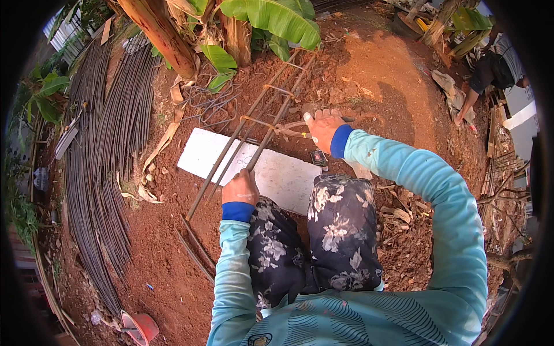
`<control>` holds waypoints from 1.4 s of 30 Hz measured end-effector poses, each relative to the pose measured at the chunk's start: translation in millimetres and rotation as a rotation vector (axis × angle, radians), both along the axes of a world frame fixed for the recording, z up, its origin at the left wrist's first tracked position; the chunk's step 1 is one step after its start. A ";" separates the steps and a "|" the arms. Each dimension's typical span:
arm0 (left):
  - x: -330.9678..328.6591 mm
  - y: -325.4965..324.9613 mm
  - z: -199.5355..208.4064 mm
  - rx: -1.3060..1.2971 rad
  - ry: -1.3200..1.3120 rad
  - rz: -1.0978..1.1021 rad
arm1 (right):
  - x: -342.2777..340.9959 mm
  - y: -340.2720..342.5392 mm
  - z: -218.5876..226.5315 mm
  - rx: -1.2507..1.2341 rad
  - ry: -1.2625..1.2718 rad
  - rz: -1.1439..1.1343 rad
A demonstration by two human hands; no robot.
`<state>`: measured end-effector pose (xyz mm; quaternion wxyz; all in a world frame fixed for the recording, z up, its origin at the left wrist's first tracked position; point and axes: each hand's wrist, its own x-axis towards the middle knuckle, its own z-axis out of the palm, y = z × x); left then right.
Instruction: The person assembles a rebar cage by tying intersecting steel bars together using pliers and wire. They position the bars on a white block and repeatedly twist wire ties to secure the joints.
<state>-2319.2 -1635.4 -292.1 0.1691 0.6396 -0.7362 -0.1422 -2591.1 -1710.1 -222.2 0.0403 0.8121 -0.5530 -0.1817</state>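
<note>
My left hand [241, 188] is closed around a rusty bar of a long, narrow rebar cage [262, 148]. The cage slants from near my left knee up toward the banana plants, with several stirrups across its bars. In my right hand [326, 130] are the handles of pincers [293, 128], whose jaws meet the cage's right bar beside a stirrup. Whether wire sits in the jaws is too small to tell. Under the cage's middle lies a white rectangular slab [288, 183], close to my knees.
Long steel bars [109, 150] lie bundled on the left. Bent rods [213, 104] are heaped near the banana trunks [158, 37]. A small dark packet [318, 158] lies beside the slab. A red plastic container [140, 328] stands lower left. Another person [493, 72] bends down at the far right.
</note>
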 end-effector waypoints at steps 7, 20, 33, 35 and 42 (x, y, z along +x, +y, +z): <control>13.1 -6.7 8.7 -0.034 -0.035 0.010 | -38.9 -34.0 -53.2 0.088 -0.331 0.019; 14.9 7.2 24.5 0.025 -0.018 0.057 | -33.8 13.4 -112.4 0.301 -0.835 -0.143; 11.7 -13.8 7.3 0.040 -0.022 0.059 | -33.5 -15.7 -80.8 0.323 -0.469 -0.253; 11.3 -17.3 7.4 0.048 -0.022 0.056 | -33.5 -17.8 -87.2 0.317 -0.544 -0.292; 8.4 -24.2 1.5 0.026 0.000 0.050 | -35.6 -20.8 -94.9 0.412 -0.655 -0.413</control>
